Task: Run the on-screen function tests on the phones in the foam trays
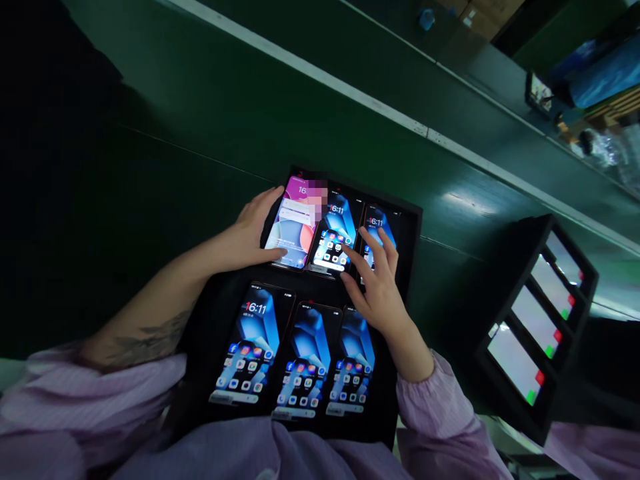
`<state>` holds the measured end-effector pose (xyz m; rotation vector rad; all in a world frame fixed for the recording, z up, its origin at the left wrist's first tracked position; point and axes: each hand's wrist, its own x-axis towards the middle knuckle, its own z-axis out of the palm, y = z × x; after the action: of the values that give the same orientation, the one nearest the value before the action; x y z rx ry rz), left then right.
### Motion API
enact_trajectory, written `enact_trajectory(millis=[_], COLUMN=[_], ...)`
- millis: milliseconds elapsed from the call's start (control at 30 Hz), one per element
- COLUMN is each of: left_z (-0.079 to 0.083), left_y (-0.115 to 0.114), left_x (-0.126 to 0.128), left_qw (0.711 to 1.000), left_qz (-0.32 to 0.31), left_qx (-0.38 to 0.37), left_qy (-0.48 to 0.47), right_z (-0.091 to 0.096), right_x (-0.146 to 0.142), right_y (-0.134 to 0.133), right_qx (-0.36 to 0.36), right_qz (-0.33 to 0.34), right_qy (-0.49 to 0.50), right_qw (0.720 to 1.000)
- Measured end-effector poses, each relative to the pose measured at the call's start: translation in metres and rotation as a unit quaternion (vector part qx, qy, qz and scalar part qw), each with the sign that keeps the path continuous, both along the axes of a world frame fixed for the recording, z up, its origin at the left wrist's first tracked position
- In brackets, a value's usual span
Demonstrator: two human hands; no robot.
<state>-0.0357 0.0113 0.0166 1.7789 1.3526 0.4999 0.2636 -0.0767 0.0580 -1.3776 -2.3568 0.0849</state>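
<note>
Several lit smartphones lie face up in two rows in a black tray (413, 250). My left hand (250, 230) is at the tray's upper left edge. Its fingers stretch along the side and its thumb rests on the lower screen of a smartphone with a pink and purple display (290, 227). My right hand (377, 283) is open, fingers spread. Its index fingertip reaches the middle blue-wallpaper smartphone (329, 250), while other fingers are over the right-hand smartphone (379, 220), partly covering it. The front row holds a left smartphone (253, 343), a middle one (304, 360) and a right one (351, 360).
A second black tray (487, 360) stands at the right, with several phones showing pale screens with red and green corners. Both trays are on a dark green surface (210, 100). Beyond a pale strip (320, 77), a blue object (426, 19) and a small screen (540, 92) are visible.
</note>
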Motion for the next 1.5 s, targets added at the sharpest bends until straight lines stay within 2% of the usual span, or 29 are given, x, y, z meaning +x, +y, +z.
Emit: enact_trajectory(millis=[100,167,267,367,500,633,767,867,1067,1300,1500], left_z=[-0.012,-0.018,-0.016,-0.005,0.008,0.005,0.001,0.006,0.015,0.006,0.004], left_y=[0.007,0.011,0.012,0.008,0.003,0.002,0.002,0.000,-0.002,-0.004,-0.003], left_x=[0.004,0.005,0.003,0.001,-0.003,-0.007,-0.009,-0.007,0.001,0.012,0.010], left_qw=[0.994,0.988,0.986,0.992,0.998,0.999,0.998,0.998,0.998,0.998,0.998], left_qz=[0.097,0.132,0.117,0.074,0.012,-0.032,-0.054,-0.051,-0.036,0.043,0.054], left_qx=[0.026,0.027,0.012,-0.019,-0.051,-0.039,-0.024,-0.037,-0.039,-0.001,-0.004], left_qy=[-0.030,-0.075,-0.121,-0.098,-0.024,-0.003,-0.002,0.005,0.017,0.037,0.033], right_z=[0.002,0.004,0.006,0.009,0.012,0.013,0.008,0.003,0.004,0.004,0.001], right_x=[0.000,0.000,0.002,0.004,0.005,0.000,-0.001,0.000,0.002,0.002,-0.002], right_y=[0.001,0.002,0.003,0.002,0.001,0.001,0.001,0.001,0.001,0.002,0.007], right_qx=[0.005,0.015,0.050,0.064,0.023,-0.042,-0.057,-0.050,-0.036,0.011,0.010], right_qz=[0.010,0.008,-0.004,-0.009,0.036,0.087,0.047,0.003,0.003,0.011,-0.006], right_qy=[0.014,0.025,0.043,0.054,0.030,-0.002,-0.015,-0.008,0.005,0.030,0.009], right_qw=[1.000,1.000,0.998,0.996,0.999,0.995,0.997,0.999,0.999,0.999,1.000])
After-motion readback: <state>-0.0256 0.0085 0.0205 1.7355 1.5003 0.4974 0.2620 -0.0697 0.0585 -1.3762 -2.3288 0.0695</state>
